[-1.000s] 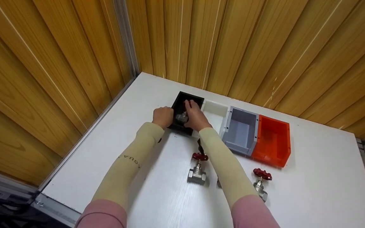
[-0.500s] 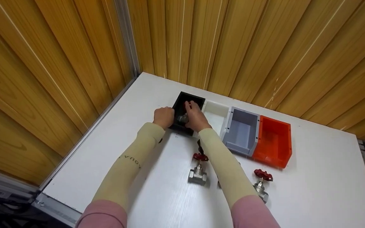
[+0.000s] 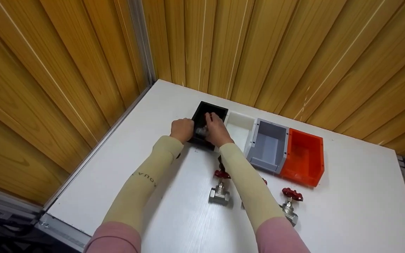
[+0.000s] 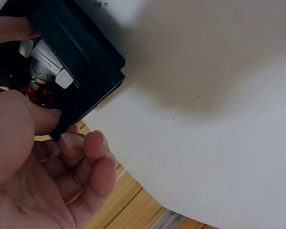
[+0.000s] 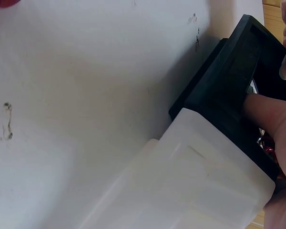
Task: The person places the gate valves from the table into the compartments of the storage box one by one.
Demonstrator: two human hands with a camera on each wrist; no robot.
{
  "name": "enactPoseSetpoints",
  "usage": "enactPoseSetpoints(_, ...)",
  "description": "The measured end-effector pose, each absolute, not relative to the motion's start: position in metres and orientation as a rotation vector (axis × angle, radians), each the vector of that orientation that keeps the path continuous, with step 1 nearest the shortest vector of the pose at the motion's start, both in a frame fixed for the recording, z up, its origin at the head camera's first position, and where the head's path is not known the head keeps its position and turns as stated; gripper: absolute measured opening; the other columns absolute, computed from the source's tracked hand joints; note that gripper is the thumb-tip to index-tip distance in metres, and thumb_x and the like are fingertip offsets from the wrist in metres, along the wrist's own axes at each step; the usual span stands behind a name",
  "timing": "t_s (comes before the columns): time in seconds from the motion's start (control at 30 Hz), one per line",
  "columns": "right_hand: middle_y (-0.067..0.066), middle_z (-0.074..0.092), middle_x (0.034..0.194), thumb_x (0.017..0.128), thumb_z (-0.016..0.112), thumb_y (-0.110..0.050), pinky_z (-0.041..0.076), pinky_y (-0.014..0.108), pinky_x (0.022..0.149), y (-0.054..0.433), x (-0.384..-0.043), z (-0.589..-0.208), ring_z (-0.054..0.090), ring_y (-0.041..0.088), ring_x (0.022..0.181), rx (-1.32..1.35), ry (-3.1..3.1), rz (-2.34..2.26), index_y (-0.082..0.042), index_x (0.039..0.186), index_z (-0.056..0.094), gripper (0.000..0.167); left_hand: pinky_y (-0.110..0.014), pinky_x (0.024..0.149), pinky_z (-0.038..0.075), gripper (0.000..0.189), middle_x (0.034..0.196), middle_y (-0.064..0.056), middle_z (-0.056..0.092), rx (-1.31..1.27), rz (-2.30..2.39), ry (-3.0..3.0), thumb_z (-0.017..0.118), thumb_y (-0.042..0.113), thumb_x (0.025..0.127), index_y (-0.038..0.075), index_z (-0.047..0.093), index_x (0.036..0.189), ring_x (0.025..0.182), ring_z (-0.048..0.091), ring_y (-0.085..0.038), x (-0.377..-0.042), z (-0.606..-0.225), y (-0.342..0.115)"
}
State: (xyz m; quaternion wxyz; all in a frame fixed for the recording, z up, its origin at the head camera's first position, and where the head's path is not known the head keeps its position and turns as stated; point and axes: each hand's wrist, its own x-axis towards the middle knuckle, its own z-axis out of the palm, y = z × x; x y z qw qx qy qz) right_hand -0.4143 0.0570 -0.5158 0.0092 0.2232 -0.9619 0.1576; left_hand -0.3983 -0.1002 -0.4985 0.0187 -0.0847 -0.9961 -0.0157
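Now: valve [image 3: 201, 131] inside black bin [image 3: 212, 108], long axis along bin's length, wheel [image 4: 42, 97] toward far end. Our right hand [image 3: 218, 130] nearer, fingers curled round valve; our left hand [image 3: 182, 130] pinches bin's left wall.

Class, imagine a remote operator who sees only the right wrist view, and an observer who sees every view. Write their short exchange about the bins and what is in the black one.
Operator: I glimpse red and metal inside the black bin. What is it?
Observer: A valve; the left wrist view shows its metal body.
Operator: What is on the far side of the white bin?
Observer: A grey bin, in the head view.
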Motion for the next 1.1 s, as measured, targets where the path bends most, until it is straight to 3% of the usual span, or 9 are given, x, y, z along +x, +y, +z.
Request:
enactPoseSetpoints(0.37, 0.028, 0.041, 0.143, 0.084, 0.068, -0.004, 0.034, 0.045, 0.113, 0.0535, -0.4164, -0.518, 0.042, 0.041, 0.134, 0.669, -2.985, 0.441, 0.002, 0.145, 0.034, 0.071, -0.046, 0.068, 0.058, 0.021, 0.091, -0.016, 0.073, -0.27, -0.055, -3.077, 0.053, 0.008, 0.096, 0.0, 0.072, 0.096, 0.082, 0.071, -0.031, -0.3969, -0.4986, -0.0994)
enactPoseSetpoints(0.77, 0.025, 0.057, 0.113, 0.082, 0.069, -0.01, 0.045, 0.047, 0.098, 0.0523, -0.4187, -0.5239, 0.058, 0.039, 0.106, 0.711, -2.822, 0.287, 0.01, 0.127, 0.046, 0.054, -0.045, 0.064, 0.058, 0.02, 0.088, -0.016, 0.073, -0.283, -0.053, -3.065, 0.053, 0.006, 0.094, 0.0, 0.071, 0.09, 0.08, 0.071, -0.031, -0.3958, -0.4961, -0.0993)
enactPoseSetpoints(1.1, 0.026, 0.055, 0.117, 0.081, 0.07, -0.01, 0.044, 0.046, 0.101, 0.0516, -0.4179, -0.5208, 0.056, 0.04, 0.111, 0.699, -2.875, 0.305, 0.01, 0.127, 0.049, 0.055, -0.047, 0.066, 0.057, 0.02, 0.089, -0.017, 0.073, -0.261, -0.082, -3.048, 0.053, 0.006, 0.093, -0.001, 0.072, 0.09, 0.081, 0.07, -0.033, -0.3941, -0.4957, -0.0999)
